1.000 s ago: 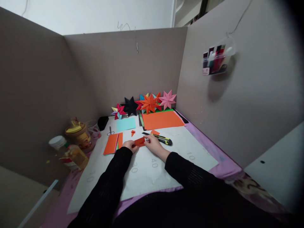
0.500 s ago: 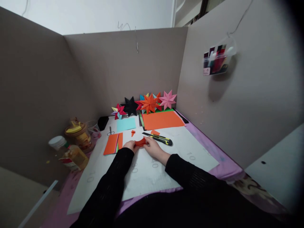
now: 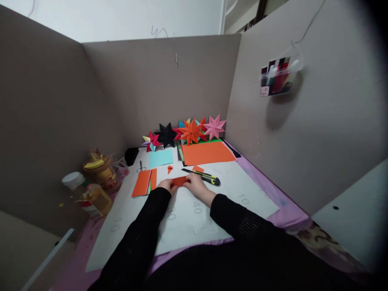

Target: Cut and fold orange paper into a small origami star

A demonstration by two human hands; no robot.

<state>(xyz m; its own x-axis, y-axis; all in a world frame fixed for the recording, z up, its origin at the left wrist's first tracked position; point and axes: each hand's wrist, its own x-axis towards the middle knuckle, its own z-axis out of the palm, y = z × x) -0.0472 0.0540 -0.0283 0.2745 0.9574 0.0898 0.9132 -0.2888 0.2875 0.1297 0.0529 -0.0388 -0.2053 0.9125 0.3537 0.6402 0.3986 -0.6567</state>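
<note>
Between my two hands is a small piece of orange paper (image 3: 179, 181), its face turned toward me. My left hand (image 3: 166, 185) pinches its left end, and my right hand (image 3: 195, 184) grips the right end. Just beyond my right hand lies a black and yellow utility knife (image 3: 209, 178). A small orange paper scrap (image 3: 198, 169) sits behind the knife. A little folded orange piece (image 3: 170, 169) rests beyond my left hand. To the left is a stack of coloured paper (image 3: 142, 184) with orange on top.
Folded paper stars (image 3: 191, 132) lean along the back panel. Large orange sheets (image 3: 209, 153), a light blue sheet (image 3: 161, 158) and scissors (image 3: 141, 167) lie on the white mat (image 3: 242, 218). A glue bottle (image 3: 91, 198) and a lidded cup (image 3: 101, 167) stand at left.
The orange paper was bent between my fingers and now shows a flatter, straighter face. My hands have stayed in nearly the same place.
</note>
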